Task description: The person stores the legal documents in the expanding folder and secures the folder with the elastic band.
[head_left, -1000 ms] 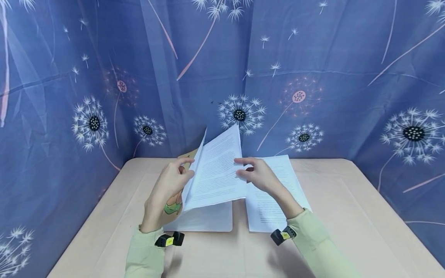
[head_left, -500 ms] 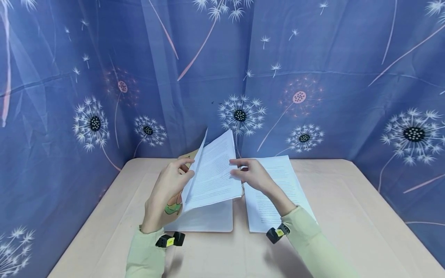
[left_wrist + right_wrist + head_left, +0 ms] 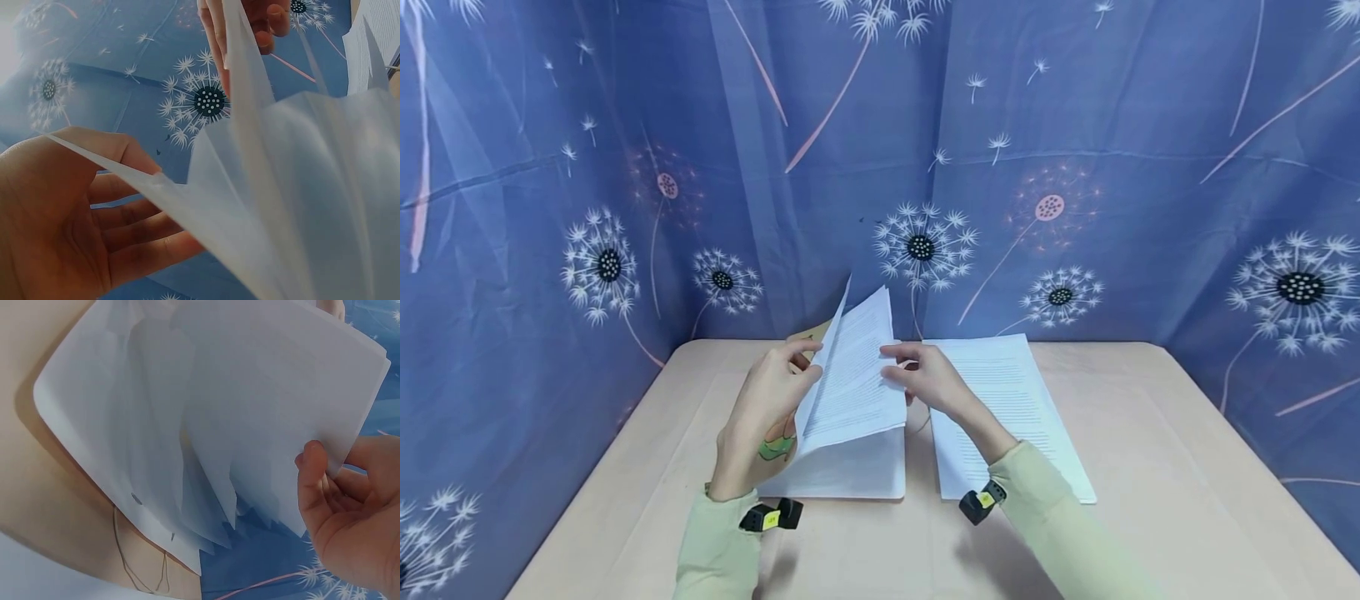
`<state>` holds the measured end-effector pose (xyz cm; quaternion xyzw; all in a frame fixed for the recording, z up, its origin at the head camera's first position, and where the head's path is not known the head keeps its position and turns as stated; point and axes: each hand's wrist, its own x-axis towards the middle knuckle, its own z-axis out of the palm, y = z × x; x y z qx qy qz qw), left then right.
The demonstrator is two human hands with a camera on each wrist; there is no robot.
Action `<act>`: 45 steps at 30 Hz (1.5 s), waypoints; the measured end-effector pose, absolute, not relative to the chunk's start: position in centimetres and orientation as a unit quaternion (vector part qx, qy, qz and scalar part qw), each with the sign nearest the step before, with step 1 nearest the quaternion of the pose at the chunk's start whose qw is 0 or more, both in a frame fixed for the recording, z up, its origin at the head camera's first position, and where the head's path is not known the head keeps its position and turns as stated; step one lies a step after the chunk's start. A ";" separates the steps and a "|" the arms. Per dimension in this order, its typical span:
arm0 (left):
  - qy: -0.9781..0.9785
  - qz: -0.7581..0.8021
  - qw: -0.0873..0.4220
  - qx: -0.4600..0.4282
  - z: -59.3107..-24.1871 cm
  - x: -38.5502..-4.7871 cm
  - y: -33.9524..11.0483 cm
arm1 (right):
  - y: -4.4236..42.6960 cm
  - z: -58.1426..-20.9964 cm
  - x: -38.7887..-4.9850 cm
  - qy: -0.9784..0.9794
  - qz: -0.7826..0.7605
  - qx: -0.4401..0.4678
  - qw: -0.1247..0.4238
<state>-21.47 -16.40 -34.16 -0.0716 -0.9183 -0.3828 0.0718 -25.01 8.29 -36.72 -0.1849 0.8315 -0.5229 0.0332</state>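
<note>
In the head view, my left hand [image 3: 767,387] pinches the edge of a raised pale sheet [image 3: 827,350], which looks translucent in the left wrist view. My right hand [image 3: 928,375] pinches the right edge of several printed sheets of paper [image 3: 853,375] between thumb and fingers. They stand tilted just right of the pale sheet. Beneath lies an open folder [image 3: 857,475] with a white inside; its tan cover with a cartoon print [image 3: 775,448] shows beside my left wrist. Pale leaves [image 3: 206,481] fan out inside it in the right wrist view. The held papers' left edge is hidden.
A second stack of printed paper [image 3: 1000,392] lies flat on the beige table [image 3: 1142,467], partly under my right forearm. A thin cord [image 3: 119,550] loops from the folder's edge. A blue dandelion curtain [image 3: 820,208] hangs behind the table and along both sides.
My right hand has moved left with the printed sheets, bringing them closer to the raised pale sheet. The left hand keeps its grip in nearly the same place.
</note>
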 end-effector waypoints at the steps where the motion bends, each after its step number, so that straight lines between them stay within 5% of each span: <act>1: -0.918 -0.383 0.073 -0.072 -34.1 -21.5 -16.4 | 8.2 -36.8 -25.1 0.831 -0.523 -0.186 0.033; 19: -0.918 -0.382 0.081 -0.070 -34.1 -21.4 -16.1 | 6.8 -37.3 -25.8 0.826 -0.542 -0.150 0.041; 45: -0.917 -0.382 0.090 -0.073 -34.1 -21.5 -15.8 | 2.7 -38.7 -25.2 0.864 -0.475 -0.158 -0.047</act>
